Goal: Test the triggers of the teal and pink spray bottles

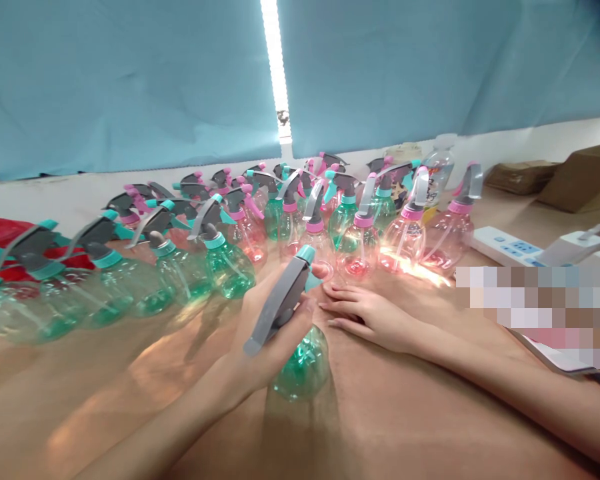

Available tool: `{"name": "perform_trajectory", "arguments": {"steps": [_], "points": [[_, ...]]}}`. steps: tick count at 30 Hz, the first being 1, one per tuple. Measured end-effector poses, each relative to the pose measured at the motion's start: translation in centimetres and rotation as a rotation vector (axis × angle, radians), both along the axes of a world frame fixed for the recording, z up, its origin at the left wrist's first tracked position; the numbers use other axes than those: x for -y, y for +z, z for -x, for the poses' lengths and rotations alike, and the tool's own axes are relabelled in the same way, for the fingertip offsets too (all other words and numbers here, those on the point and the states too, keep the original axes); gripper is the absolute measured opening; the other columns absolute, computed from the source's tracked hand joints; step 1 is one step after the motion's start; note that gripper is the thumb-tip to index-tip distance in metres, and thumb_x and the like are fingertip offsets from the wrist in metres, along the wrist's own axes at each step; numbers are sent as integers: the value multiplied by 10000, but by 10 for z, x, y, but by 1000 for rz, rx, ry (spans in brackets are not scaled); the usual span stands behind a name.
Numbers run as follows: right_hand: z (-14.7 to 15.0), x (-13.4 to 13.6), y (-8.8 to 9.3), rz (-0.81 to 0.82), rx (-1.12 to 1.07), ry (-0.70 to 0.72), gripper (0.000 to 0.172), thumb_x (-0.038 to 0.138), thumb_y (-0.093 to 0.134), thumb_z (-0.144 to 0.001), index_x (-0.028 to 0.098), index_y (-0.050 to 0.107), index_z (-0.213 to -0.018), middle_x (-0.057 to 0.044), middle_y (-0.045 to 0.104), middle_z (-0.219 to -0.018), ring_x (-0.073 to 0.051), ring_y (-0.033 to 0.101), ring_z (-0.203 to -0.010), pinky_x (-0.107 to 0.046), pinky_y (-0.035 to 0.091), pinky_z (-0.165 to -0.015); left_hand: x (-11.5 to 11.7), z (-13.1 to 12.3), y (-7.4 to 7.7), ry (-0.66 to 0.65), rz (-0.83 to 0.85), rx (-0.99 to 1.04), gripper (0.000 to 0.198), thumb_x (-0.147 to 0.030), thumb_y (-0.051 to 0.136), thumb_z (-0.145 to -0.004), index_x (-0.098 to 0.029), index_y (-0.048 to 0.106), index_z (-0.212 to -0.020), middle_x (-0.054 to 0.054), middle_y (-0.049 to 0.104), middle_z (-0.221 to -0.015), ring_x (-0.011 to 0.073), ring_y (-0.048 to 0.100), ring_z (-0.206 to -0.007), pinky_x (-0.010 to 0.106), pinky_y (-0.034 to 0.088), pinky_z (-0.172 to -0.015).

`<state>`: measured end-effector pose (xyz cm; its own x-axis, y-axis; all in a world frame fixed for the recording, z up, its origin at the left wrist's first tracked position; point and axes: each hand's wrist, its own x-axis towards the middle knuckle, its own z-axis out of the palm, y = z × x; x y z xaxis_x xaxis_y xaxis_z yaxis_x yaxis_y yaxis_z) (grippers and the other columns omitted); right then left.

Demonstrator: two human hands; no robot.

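My left hand (pixel 275 350) is wrapped round the neck of a green spray bottle (pixel 303 370) with a grey and teal trigger head (pixel 280 300). This bottle stands upright or nearly so over the brown tabletop (pixel 405 413); whether its base touches is hard to tell. Just right of it, my right hand (pixel 375 315) rests low on the table, holding nothing, its fingers stretched toward the bottle. Beyond my hands stand pink spray bottles, the nearest pink spray bottle (pixel 356 250) just past my fingertips. Green spray bottles (pixel 230 270) line up at the left.
More spray bottles crowd the back by a white ledge and blue sheet (pixel 130 80). A clear plastic bottle (pixel 437 167) stands behind them. Right are cardboard boxes (pixel 580 177) and a white power strip (pixel 505 245) with a plug. Red material (pixel 5 233) lies far left.
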<state>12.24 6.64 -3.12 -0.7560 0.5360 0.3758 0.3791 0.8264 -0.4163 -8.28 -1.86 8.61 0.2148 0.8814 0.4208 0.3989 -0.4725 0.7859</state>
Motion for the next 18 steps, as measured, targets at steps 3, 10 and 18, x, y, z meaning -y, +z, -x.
{"name": "perform_trajectory", "arguments": {"steps": [3, 10, 18], "points": [[1, 0, 1, -9, 6, -1, 384, 382, 473, -1001, 202, 622, -1306, -116, 573, -1397, -275, 487, -1333, -488, 415, -1103, 1, -2, 3, 23, -2, -39, 298, -177, 538, -836, -234, 617, -1118, 34, 677, -1086, 157, 638, -772, 285, 495, -676], [1, 0, 3, -15, -6, 10, 372, 369, 490, -995, 195, 630, -1292, -116, 590, -1377, -273, 498, -1321, -474, 420, -1102, 1, 1, 3, -59, 26, 39, 287, -185, 509, -816, -227, 635, -1070, 31, 703, -950, 203, 660, -896, 347, 531, -803], [0, 0, -1, -13, -10, -3, 380, 383, 490, -994, 206, 623, -1303, -114, 566, -1405, -263, 485, -1336, -465, 429, -1095, -3, 7, -5, -6, 15, -23, 156, -243, 513, -805, -220, 604, -929, 15, 644, -749, 209, 639, -706, 371, 529, -705]]}}
